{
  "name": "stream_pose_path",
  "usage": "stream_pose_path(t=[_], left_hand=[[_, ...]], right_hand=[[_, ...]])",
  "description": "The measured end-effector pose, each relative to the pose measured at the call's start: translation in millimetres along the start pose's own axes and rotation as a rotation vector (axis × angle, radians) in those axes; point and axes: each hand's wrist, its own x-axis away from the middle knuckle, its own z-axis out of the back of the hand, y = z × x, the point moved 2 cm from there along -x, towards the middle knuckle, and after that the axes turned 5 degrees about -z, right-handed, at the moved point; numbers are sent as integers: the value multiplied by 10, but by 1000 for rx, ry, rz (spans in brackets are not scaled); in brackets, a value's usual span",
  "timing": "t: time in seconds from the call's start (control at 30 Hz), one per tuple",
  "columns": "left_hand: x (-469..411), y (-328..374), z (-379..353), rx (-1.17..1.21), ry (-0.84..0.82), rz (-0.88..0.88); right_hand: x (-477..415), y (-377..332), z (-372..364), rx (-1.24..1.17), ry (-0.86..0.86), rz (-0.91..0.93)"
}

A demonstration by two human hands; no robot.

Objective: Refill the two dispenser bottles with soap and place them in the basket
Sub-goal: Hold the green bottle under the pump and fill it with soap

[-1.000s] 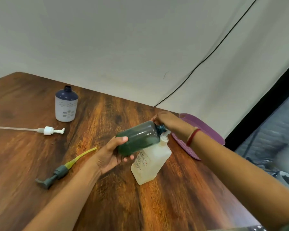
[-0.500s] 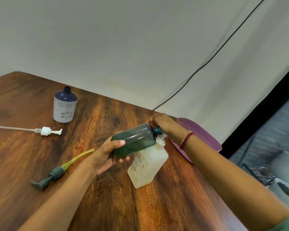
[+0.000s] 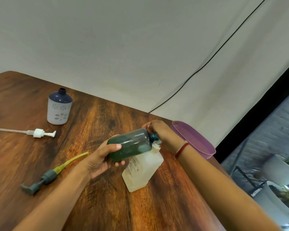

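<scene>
Over the white jug (image 3: 142, 170), 1 green bottle (image 3: 130, 145) still tipped sideways, left hand (image 3: 101, 160) gripping its base, right hand (image 3: 158, 132) curled round its neck; refilling seemingly not begun.

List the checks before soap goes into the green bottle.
1. Green bottle neck open: ok; grey pump lies on the table.
2. Left hand grips green bottle: ok.
3. Green bottle upright: not ok, nearly on its side.
4. Jug uncapped: cannot tell; right hand crowds its top.
5. Basket near: ok, beside the right wrist.
</scene>
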Motion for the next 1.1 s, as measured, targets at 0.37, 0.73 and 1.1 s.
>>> stream_pose_path(t=[0.37,0.73,1.1], left_hand=[[7,-13,-11,-23,30,-14],[3,8,9,-65,3,-56],[5,-4,13,-80,-11,-84]], right_hand=[[-12,49,-2,-116,106,14],[46,61,-36,-167,38,-40],[84,47,-38,-159,41,-5]])
